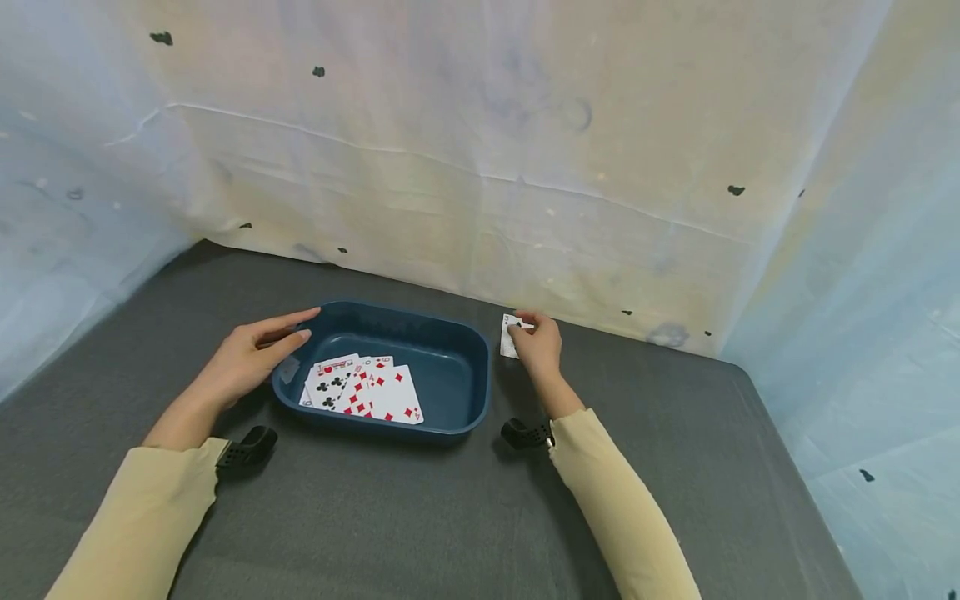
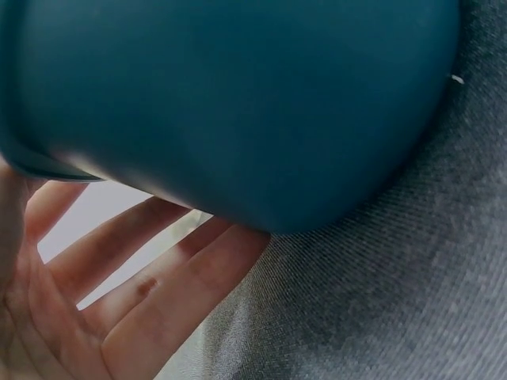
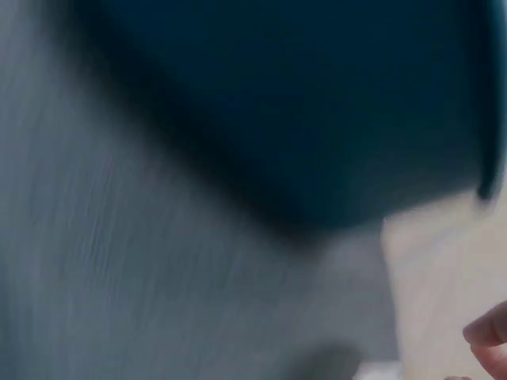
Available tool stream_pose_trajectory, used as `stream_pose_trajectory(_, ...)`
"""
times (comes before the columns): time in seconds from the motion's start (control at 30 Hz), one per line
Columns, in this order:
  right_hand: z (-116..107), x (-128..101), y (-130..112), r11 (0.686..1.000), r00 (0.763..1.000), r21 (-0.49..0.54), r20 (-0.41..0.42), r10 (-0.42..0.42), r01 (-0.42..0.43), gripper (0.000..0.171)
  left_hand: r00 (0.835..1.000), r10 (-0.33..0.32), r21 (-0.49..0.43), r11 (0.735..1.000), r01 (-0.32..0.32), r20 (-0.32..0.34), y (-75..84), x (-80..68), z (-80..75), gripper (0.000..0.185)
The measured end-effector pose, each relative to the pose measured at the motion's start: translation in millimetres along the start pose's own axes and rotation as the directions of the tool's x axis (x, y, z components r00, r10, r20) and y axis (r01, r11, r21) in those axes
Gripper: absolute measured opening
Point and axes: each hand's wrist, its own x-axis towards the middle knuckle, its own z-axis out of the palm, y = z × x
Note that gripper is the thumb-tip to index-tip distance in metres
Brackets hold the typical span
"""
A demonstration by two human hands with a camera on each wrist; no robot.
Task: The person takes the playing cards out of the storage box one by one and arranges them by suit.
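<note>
Evidently the right hand (image 1: pixel 538 343) pinched a white playing card (image 1: pixel 510 337) beside the dark blue plastic tray (image 1: pixel 450 367), which the spread left hand (image 1: pixel 251 358) steadied; a loose pinch could have dropped it.

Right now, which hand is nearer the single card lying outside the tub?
Right. The right hand pinches that card beside the blue tub; the left hand rests at the tub's opposite rim, fingers straight.
</note>
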Motion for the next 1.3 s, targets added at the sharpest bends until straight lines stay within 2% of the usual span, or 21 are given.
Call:
stream_pose_trajectory(0.17,12.7,-17.7,-34.8,0.988,0.994,0.123,0.041,-0.102,0.096,0.029,1.000,-0.004,0.008,1.000,0.004,-0.009,0.0,-0.4,-0.7,0.055)
stream_pose_trajectory(0.33,29.1,-34.7,-60.3,0.973,0.976,0.174,0.133,-0.175,0.151,0.027,1.000,-0.001,0.007,1.000,0.001,-0.014,-0.1,1.8,2.0,0.055)
stream_pose_trajectory(0.63,53.4,-55.3,-82.2,0.979,0.955,0.167,0.253,-0.157,0.117,0.027,1.000,0.016,0.013,1.000,-0.016,-0.015,2.7,5.2,7.6,0.054)
stream_pose_trajectory(0.9,74.3,-67.4,-86.7,0.994,0.923,0.057,0.369,-0.112,0.098,0.029,1.000,0.006,0.021,1.000,-0.006,-0.003,6.2,8.8,10.3,0.053)
stream_pose_trajectory(1.03,83.0,-70.6,-87.5,0.994,0.884,-0.001,0.457,-0.098,0.110,0.037,1.000,-0.005,0.004,1.000,0.005,0.007,7.1,9.8,10.4,0.054)
stream_pose_trajectory(1.13,89.7,-71.2,-85.5,0.981,0.831,-0.075,0.545,-0.109,0.178,0.050,1.000,0.003,-0.009,1.000,-0.003,0.010,6.6,9.7,10.3,0.054)
stream_pose_trajectory(1.23,95.1,-72.3,-81.9,0.944,0.766,-0.163,0.631,-0.123,0.286,0.066,1.000,0.016,-0.010,1.000,-0.016,0.006,5.5,8.7,10.7,0.054)
stream_pose_trajectory(1.3,97.4,-73.4,-79.2,0.902,0.726,-0.224,0.675,-0.128,0.368,0.075,1.000,0.024,-0.011,1.000,-0.024,0.000,4.7,7.8,11.3,0.054)
